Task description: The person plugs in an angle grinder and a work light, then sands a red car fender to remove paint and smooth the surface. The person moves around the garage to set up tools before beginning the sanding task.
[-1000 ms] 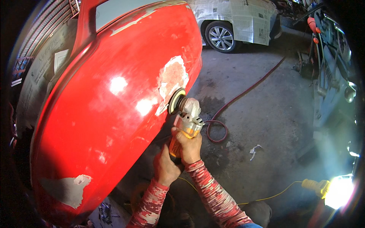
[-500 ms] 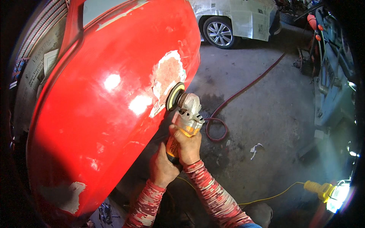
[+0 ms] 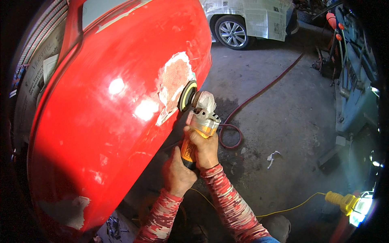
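Both my hands are closed round a yellow and silver angle grinder (image 3: 204,119) fitted with a round sanding disc (image 3: 187,96). My left hand (image 3: 178,173) grips the black rear end of its body, and my right hand (image 3: 204,149) wraps the yellow housing nearer the metal head. The disc stands on edge against the red car panel (image 3: 117,133), at the lower right border of a bare, scraped patch (image 3: 174,79) with ragged white edges. Whether the disc spins cannot be told. A second grey patch (image 3: 75,211) shows at the panel's lower left.
A dark red hose (image 3: 263,92) loops over the concrete floor right of the grinder. At the lower right a lit yellow work lamp (image 3: 344,202) trails a yellow cord. Behind stands a car wheel (image 3: 231,32) beside newspaper masking (image 3: 267,20). Grey machinery (image 3: 352,89) lines the right side.
The grinder and both hands have shifted slightly right relative to the panel, with the disc tilted more edge-on along the patch's right border. The grip is the same.
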Demonstrator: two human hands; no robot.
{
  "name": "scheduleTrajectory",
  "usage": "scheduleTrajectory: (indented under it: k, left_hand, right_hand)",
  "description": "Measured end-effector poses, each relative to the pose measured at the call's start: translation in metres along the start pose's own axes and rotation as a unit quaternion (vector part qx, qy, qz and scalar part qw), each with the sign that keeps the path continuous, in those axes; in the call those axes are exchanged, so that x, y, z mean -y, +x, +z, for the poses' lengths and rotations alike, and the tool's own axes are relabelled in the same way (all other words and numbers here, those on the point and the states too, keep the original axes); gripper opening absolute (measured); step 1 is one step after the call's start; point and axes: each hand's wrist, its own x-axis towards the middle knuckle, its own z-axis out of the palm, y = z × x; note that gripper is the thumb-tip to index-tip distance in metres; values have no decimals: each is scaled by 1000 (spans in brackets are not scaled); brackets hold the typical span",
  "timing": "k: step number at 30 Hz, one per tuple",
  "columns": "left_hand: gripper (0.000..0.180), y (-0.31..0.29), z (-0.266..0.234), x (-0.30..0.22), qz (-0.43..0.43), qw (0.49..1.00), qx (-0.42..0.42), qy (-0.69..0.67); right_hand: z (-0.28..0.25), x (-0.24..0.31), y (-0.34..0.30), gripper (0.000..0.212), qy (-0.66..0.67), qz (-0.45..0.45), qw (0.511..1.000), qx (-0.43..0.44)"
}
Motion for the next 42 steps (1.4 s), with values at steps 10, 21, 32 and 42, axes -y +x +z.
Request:
scheduleTrajectory:
  k: [10,21,32,42]
  left_hand:
    - [50,-3,5,-3,22,998,-42,-29]
    - [59,-7,-1,-4,-16,999,-1,-44]
    - [51,-14,-19,-6,17,1000,-3,1]
    - [50,-13,-23,-15,0,1000,12,-4]
  right_hand:
    - [0,2,-1,27,-33,-32,999,8]
    - [2,7,-7,32,-21,21,1000,-5]
    - [8,0,-15,25,33,65,997,-25]
    - [8,5,-15,27,28,58,998,-10]
